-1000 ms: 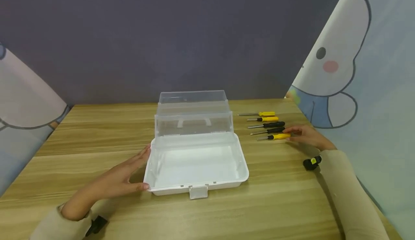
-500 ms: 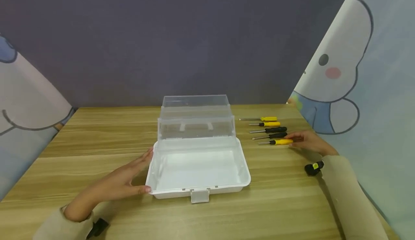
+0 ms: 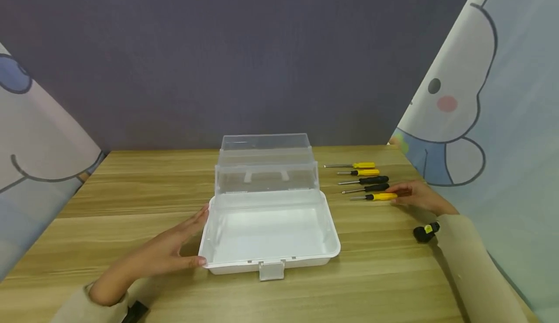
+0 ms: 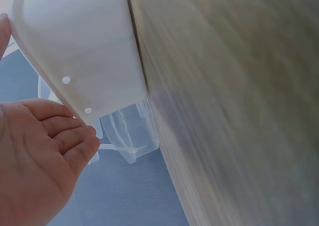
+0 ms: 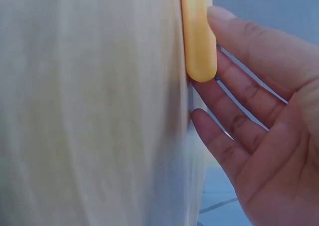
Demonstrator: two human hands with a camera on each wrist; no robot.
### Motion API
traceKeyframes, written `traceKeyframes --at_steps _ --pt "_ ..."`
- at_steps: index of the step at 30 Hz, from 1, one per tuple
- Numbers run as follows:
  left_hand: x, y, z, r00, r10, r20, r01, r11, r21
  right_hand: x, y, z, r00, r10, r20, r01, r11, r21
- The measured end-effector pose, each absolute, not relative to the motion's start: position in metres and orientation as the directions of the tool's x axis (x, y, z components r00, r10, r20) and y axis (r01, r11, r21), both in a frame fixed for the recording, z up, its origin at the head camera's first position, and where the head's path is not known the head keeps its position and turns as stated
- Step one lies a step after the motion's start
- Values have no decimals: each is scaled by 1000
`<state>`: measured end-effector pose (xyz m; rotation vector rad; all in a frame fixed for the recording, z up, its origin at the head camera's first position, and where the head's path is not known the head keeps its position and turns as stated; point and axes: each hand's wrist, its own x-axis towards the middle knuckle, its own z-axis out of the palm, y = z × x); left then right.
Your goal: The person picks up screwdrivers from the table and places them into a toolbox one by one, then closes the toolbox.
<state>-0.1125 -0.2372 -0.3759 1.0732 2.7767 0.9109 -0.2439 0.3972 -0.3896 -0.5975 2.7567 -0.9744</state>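
My left hand (image 3: 163, 251) rests against the left side of an open white toolbox (image 3: 301, 260), thumb at its front corner and fingers along the side. In the left wrist view, relaxed fingers (image 4: 70, 136) touch the edge of the box wall (image 4: 84, 47). Its clear, tiered lid (image 3: 266, 177) stands open at the back. My right hand (image 3: 421, 198) pinches the handle end of the nearest yellow screwdriver (image 3: 381, 196), which lies on the table. Close up, the thumb presses that yellow handle (image 5: 199, 42), with other fingers behind and below it.
Beyond the pinched screwdriver lie two black screwdrivers (image 3: 375, 180) and two yellow-handled screwdrivers (image 3: 364, 165), roughly parallel. A clear latch (image 3: 271, 270) hangs from the box front. A dark wall (image 3: 262, 61) borders the wooden table (image 3: 349, 294) behind, and a cartoon-printed sheet (image 3: 519, 143) stands right.
The whole scene has shifted slightly down in the head view as the camera tilts. Both hands keep their places at the toolbox and the yellow screwdriver.
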Motion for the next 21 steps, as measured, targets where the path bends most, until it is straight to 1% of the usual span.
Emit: traceKeyframes --at_steps 5,11,16,21 --pt "-112 -236 -376 -754 631 181 615 582 532 -242 394 -389 -908 -419 -19 -318 715 -622" --pt "-112 -234 -376 -755 632 174 614 588 527 -241 394 -390 -903 -425 -70 -271 686 -675" --pt "-110 -233 -376 -761 624 179 612 597 519 -243 392 -390 -907 -413 -82 -264 709 -654" --pt "-110 -233 -373 -772 611 179 610 629 483 -248 389 -388 -900 -432 -62 -294 705 -645"
